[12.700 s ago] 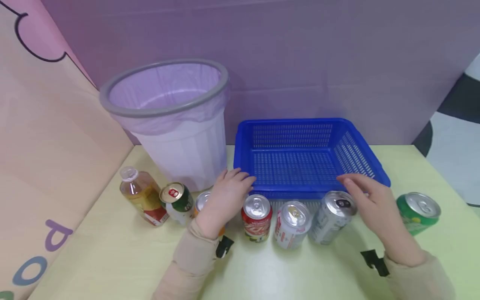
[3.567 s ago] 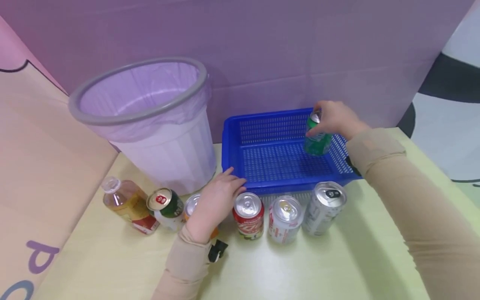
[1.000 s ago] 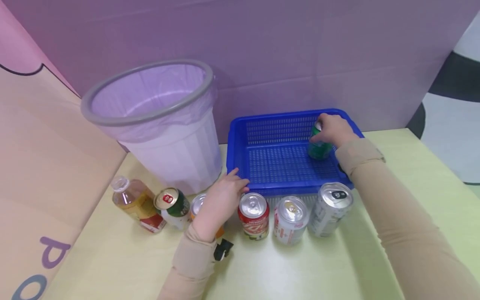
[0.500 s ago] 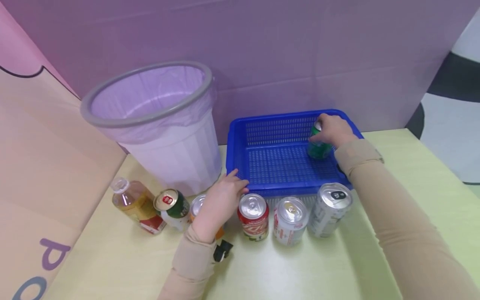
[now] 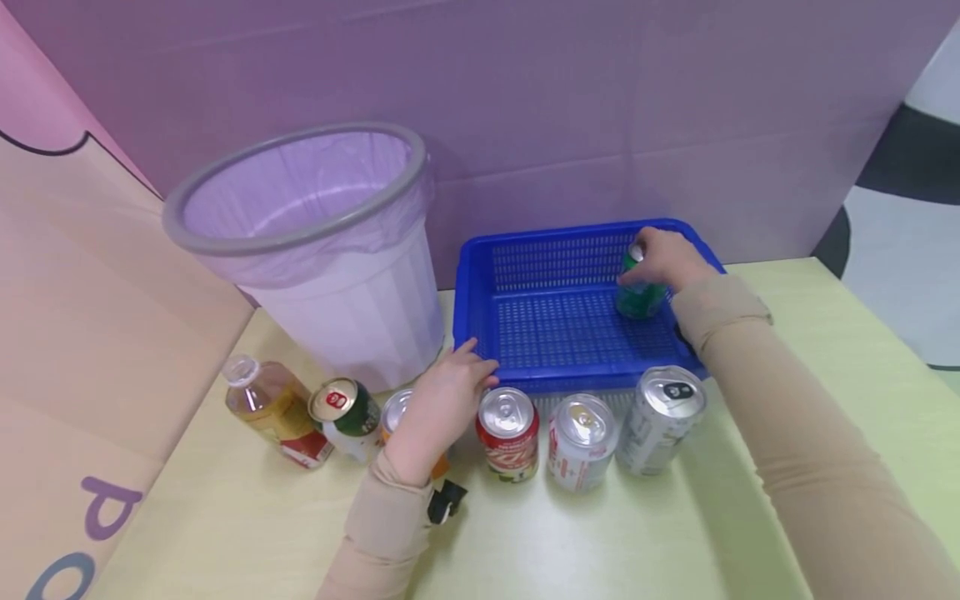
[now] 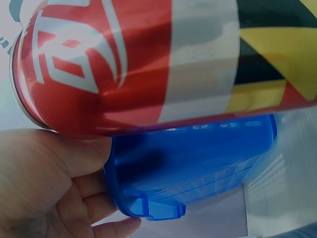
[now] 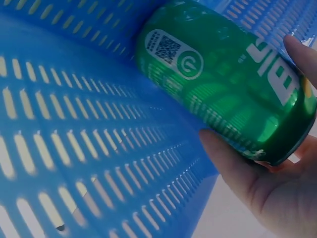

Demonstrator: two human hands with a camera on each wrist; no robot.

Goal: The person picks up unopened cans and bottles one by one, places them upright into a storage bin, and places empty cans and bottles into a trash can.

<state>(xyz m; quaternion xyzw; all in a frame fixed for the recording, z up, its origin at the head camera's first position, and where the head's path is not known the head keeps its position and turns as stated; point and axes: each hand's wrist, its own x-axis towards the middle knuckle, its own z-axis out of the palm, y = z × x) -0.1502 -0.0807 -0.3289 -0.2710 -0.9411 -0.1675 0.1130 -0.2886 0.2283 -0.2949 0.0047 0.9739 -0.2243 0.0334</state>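
My right hand (image 5: 670, 257) grips a green soda can (image 5: 638, 300) near its top, thumb on one side and fingers on the other. The can is inside the blue plastic basket (image 5: 562, 371), by its right end. In the right wrist view the green can (image 7: 213, 74) lies close to the slotted basket wall (image 7: 99, 144). My left hand (image 5: 442, 400) rests with loosely extended fingers at the basket's front left corner. Beside its thumb, a red can (image 6: 124, 64) fills the top of the left wrist view; in the head view this red can (image 5: 507, 437) stands upright.
A white and red can (image 5: 581, 446) and a silver can (image 5: 660, 425) stand before the basket. To the left are an orange can (image 5: 396, 408) partly behind my left hand, a green and white can (image 5: 345, 412), a juice bottle (image 5: 277, 408) and a lined bin (image 5: 360, 308).
The green can stood on the table right of the basket at first; my right hand has since carried it into the basket and lowered it. Over the last second, nothing visibly moves.
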